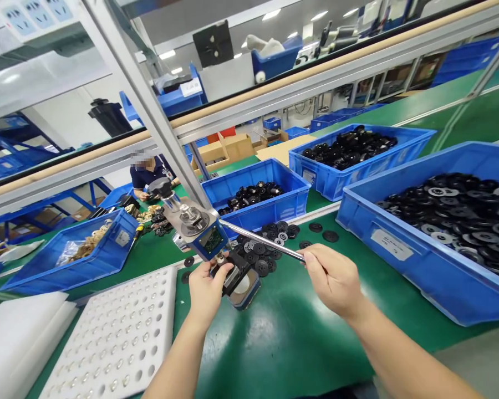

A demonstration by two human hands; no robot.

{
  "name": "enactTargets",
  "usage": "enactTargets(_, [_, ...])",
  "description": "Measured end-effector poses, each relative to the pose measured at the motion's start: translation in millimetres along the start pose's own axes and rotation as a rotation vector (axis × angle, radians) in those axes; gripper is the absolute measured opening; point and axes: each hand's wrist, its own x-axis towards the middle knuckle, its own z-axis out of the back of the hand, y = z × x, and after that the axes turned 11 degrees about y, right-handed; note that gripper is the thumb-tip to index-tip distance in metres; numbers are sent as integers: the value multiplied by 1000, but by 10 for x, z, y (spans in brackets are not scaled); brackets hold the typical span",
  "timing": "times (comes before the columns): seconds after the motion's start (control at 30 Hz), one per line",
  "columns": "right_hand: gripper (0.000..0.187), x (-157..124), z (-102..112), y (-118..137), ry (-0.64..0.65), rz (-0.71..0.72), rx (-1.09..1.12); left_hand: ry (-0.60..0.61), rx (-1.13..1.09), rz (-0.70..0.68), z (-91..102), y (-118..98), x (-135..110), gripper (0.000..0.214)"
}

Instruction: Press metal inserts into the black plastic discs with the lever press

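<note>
A small hand press [197, 227] with a blue head and a round black knob stands on a blue base [245, 292] on the green table. My right hand [330, 277] is closed around the end of its long metal lever [260, 240]. My left hand [205, 291] pinches a black part [235, 270] that sits on the base under the press head. A pile of black round discs [270, 246] lies just behind the press.
Blue bins of black discs stand at the right [419, 271], back middle [266, 208] and back right [336, 172]. A white foam tray with holes [116, 338] lies at the front left, beside a blue bin [83, 260]. A person works at the far left.
</note>
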Motion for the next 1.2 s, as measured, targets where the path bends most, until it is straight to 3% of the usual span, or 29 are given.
enactTargets(0.1, [27, 68, 203, 11, 285, 63, -277, -12, -8, 16, -19, 4, 5, 27])
enactTargets(0.2, [29, 150, 231, 22, 500, 28, -434, -37, -7, 13, -34, 26, 11, 26])
enactTargets(0.33, [30, 349, 170, 65, 762, -117, -341, -27, -7, 13, -38, 48, 11, 26])
enactTargets(0.47, [31, 496, 204, 100, 842, -216, -172, -7, 14, 10, -23, 86, 3, 27])
enactTargets(0.7, [37, 339, 184, -16, 779, -196, -154, -20, 98, -33, -14, 262, 11, 27])
enactTargets(0.83, [40, 202, 80, 24, 553, -115, -335, -27, 122, -45, -16, 305, -20, 29])
enactTargets(0.93, [43, 170, 26, 85, 387, -81, -437, -51, 147, -84, -22, 255, -45, 26])
enactTargets(1.1, [45, 169, -38, 71, 336, -126, -408, -230, 297, -233, -64, 106, -31, 16])
enactTargets(1.2, [41, 250, 11, 128, 247, -110, -293, -222, 279, -197, -82, -12, -12, 23])
